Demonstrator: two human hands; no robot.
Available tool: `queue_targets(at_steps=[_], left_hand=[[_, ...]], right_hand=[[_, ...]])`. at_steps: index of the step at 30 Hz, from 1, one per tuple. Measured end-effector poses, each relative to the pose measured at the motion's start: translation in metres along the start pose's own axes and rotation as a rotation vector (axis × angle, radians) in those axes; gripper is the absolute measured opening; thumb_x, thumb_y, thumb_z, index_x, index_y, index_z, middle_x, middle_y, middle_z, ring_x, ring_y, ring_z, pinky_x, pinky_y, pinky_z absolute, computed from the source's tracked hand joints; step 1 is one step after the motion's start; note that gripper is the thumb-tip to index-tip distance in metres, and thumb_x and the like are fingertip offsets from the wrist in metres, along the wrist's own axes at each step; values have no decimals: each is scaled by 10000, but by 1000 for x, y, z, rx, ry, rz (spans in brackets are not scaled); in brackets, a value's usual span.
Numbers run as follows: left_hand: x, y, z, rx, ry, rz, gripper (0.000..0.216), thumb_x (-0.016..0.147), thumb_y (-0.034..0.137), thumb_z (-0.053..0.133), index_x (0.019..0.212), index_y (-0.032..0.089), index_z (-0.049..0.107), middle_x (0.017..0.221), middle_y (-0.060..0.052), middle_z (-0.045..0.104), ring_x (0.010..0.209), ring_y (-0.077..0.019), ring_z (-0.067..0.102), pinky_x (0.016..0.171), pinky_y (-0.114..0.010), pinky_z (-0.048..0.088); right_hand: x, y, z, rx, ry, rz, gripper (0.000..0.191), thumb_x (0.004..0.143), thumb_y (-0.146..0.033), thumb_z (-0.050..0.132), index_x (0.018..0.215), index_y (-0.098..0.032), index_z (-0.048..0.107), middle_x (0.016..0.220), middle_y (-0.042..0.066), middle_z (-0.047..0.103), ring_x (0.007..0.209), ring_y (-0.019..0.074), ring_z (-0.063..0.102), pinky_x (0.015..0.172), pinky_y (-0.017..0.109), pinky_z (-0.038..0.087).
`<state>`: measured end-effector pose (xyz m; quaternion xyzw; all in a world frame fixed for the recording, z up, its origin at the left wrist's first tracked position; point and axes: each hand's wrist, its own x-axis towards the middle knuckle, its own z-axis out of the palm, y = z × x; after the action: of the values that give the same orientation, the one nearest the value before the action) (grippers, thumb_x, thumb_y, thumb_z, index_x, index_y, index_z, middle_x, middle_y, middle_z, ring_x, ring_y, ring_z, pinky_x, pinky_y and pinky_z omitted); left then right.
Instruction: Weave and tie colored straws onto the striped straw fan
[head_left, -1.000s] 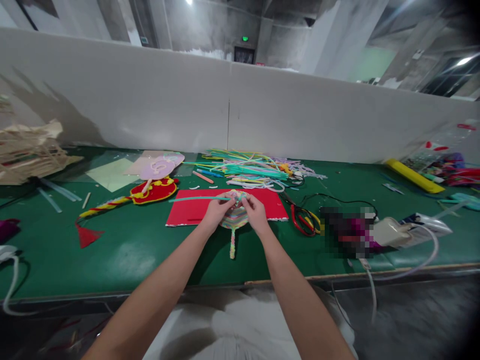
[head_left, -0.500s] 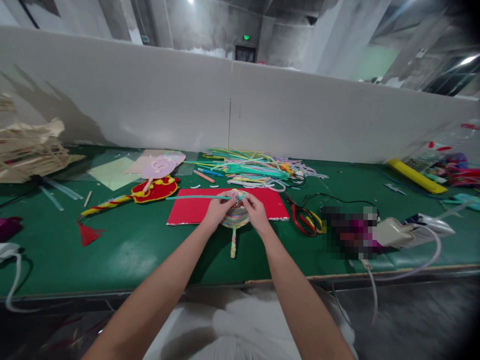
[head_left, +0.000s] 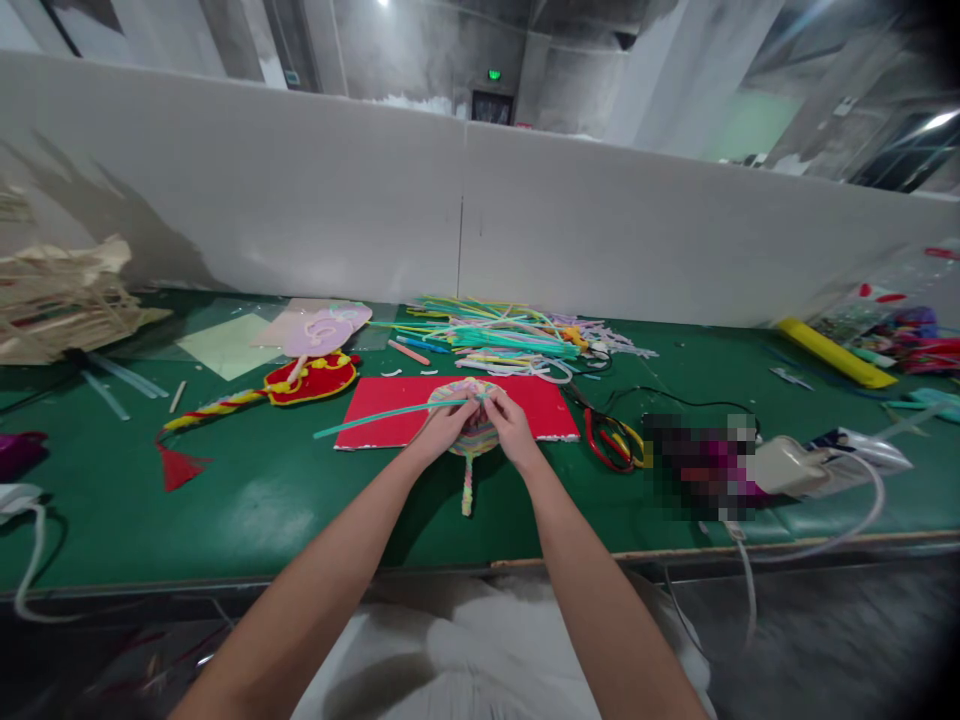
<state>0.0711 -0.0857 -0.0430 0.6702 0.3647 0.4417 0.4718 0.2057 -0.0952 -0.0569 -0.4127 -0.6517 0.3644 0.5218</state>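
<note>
Head view: left hand (head_left: 444, 424) and right hand (head_left: 511, 420) pinch green strip (head_left: 390, 411) over round fan (head_left: 478, 442), partly above red board (head_left: 546, 406), mid-table (head_left: 262, 525). Fan's face and handle (head_left: 468, 488) look already covered in pastel colours; strip's long end, trailing left, not yet fixed.

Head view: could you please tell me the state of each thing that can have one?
Teal strip, long end free, leftward
Round fan, handle toward the person
Left hand, closed on the teal strip
Right hand, closed at the round fan
Red board, flat, partly covered
Strip heap, loose, overlapping
Red fan, lying flat
Green sign, lit
</note>
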Motion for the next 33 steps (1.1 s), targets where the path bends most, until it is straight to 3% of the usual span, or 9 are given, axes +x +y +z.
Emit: queue_targets(at_steps=[4, 10, 21, 29, 33], left_hand=[[-1, 2, -1, -43, 10, 13, 228, 755, 289, 450, 561, 171, 436, 566, 33, 443, 573, -94, 445, 601, -213, 384], [-3, 2, -3, 32, 4, -90, 168, 725, 283, 448, 598, 174, 462, 565, 36, 469, 561, -97, 457, 570, -206, 378], [0, -11, -5, 137, -18, 55, 217, 787, 326, 429, 661, 154, 473, 595, 34, 458, 543, -84, 440, 548, -204, 380], [0, -8, -8, 98, -126, 99, 228, 811, 356, 423, 775, 147, 506, 696, 9, 506, 641, -99, 486, 609, -210, 408], [0, -8, -4, 18, -84, 98, 218, 799, 357, 445, 781, 149, 509, 695, 13, 509, 646, -96, 491, 628, -210, 413]], right_hand=[[-1, -3, 0, 7, -20, -13, 296, 803, -477, 418, 678, -213, 465, 663, 2, 481, 673, 148, 472, 670, 281, 410], [0, 2, -2, -2, 20, 0, 281, 809, -464, 413, 698, -210, 455, 674, -2, 475, 653, 139, 460, 636, 263, 402], [-4, -4, -4, -114, 3, -57, 253, 829, -414, 403, 710, -203, 471, 662, -6, 449, 619, 128, 409, 596, 249, 352], [-2, -5, -10, -22, -13, -65, 230, 801, -397, 466, 683, -199, 469, 666, -10, 463, 639, 129, 453, 617, 249, 375], [-2, -4, -8, 46, 28, -45, 248, 800, -417, 462, 682, -199, 458, 650, -13, 466, 618, 127, 453, 595, 247, 375]])
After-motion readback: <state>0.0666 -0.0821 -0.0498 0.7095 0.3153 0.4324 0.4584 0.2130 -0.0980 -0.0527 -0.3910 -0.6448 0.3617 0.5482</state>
